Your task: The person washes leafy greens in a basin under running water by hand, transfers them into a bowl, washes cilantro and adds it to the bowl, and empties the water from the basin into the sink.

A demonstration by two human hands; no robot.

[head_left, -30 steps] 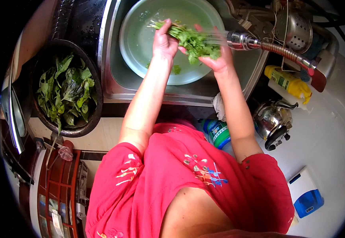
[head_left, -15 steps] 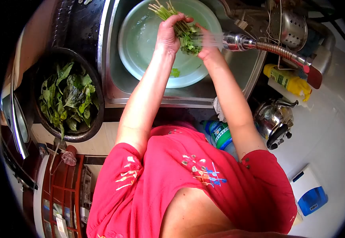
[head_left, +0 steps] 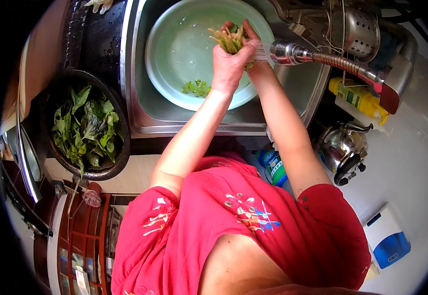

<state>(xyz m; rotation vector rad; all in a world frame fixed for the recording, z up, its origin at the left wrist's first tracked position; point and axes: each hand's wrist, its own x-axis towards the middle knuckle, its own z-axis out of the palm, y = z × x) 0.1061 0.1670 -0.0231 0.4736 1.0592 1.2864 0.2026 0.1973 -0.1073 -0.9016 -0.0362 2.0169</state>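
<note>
My left hand [head_left: 227, 66] is closed around the pale stems of a bunch of leafy green herbs [head_left: 229, 43], stem ends pointing up and left. My right hand [head_left: 251, 33] is on the far side of the bunch, its fingers curled round the leafy end; my left hand and the water partly hide it. Water sprays from a metal faucet head [head_left: 283, 52] on the right, onto my hands and the herbs. Below them is a pale green basin [head_left: 156, 81] holding water. A few loose leaves [head_left: 197, 88] float near its front edge.
The basin stands in a steel sink [head_left: 140, 110]. To the left is a dark round pan [head_left: 59, 156] of large green leaves [head_left: 88, 125]. On the right are a yellow bottle [head_left: 354, 97], a metal kettle [head_left: 344, 147] and a perforated steel holder [head_left: 361, 37].
My left hand has moved right and slightly down, turning the bunch so its stem ends lie nearer the faucet. More loose leaves float in the basin.
</note>
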